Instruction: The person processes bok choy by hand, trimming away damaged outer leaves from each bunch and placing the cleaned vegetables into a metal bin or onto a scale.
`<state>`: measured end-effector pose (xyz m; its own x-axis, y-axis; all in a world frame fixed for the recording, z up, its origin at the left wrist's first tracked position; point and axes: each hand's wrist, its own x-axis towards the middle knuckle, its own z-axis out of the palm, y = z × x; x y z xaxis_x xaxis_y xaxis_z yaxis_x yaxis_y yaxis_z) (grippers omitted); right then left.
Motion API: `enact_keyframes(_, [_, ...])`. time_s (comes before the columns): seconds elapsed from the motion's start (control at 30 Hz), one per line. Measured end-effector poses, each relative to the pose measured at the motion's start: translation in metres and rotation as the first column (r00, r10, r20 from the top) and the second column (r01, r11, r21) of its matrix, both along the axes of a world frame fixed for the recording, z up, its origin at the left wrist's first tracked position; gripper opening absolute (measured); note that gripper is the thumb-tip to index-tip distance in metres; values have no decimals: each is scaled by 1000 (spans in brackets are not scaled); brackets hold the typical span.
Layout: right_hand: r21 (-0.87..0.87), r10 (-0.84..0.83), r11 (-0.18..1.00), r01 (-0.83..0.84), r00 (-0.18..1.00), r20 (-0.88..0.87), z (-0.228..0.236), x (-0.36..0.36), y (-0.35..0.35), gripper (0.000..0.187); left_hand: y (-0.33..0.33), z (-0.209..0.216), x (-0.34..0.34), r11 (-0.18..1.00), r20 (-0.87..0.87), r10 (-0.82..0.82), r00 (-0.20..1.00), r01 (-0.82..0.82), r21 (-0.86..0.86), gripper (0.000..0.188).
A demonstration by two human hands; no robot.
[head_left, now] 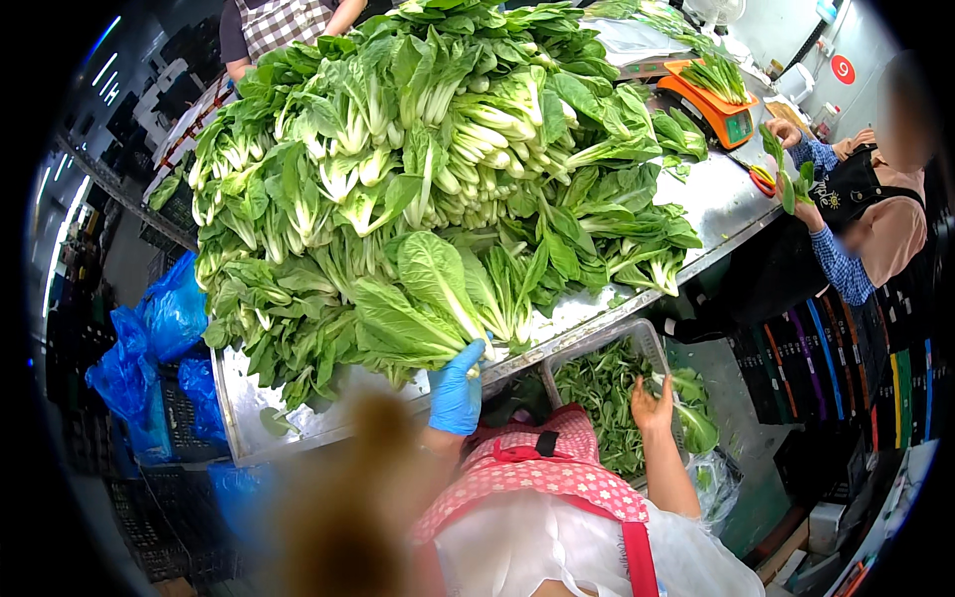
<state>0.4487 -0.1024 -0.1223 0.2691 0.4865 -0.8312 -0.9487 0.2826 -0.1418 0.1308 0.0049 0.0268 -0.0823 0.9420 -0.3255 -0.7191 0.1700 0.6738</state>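
My left hand (pixel 457 391), in a blue glove, is closed around the pale stem end of a leafy green (pixel 438 284) with broad leaves, at the table's front edge. Behind it rises a large heap of leafy greens (pixel 477 139), white stems mostly facing me. My bare right hand (pixel 654 406) is over the right side of a crate (pixel 652 343) filled with loose leaves (pixel 602 388). Its fingers look apart, and I make out nothing held in them. Just beside it are a pale stem and broad green leaves (pixel 698 426).
The metal table (pixel 731 189) carries an orange scale (pixel 711 104) with greens on it and red-handled scissors (pixel 761 181). At right a co-worker (pixel 865 214) holds a green bunch; another person (pixel 284 25) stands behind the heap. Blue bags (pixel 164 318) lie left, stacked crates (pixel 826 348) right.
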Motion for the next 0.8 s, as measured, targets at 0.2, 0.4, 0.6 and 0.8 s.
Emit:
enact_keyframes(0.2, [-129, 511, 806, -578, 570, 643, 82, -83, 48, 38, -1, -3, 2, 992, -372, -96, 923, 117, 34, 42])
enact_keyframes(0.4, [-415, 293, 535, -736, -299, 908, 152, -193, 115, 27, -6, -12, -8, 952, -722, -149, 676, 295, 80, 33])
enact_keyframes(0.6, [-381, 433, 434, -817, -182, 883, 145, -203, 127, 20, -7, -16, -20, 988, -329, -146, 933, 157, 9, 34])
enact_keyframes(0.8, [-314, 443, 455, -833, -94, 892, 113, -204, 127, 18, 3, -31, -24, 984, 18, -86, 996, 88, -154, 33])
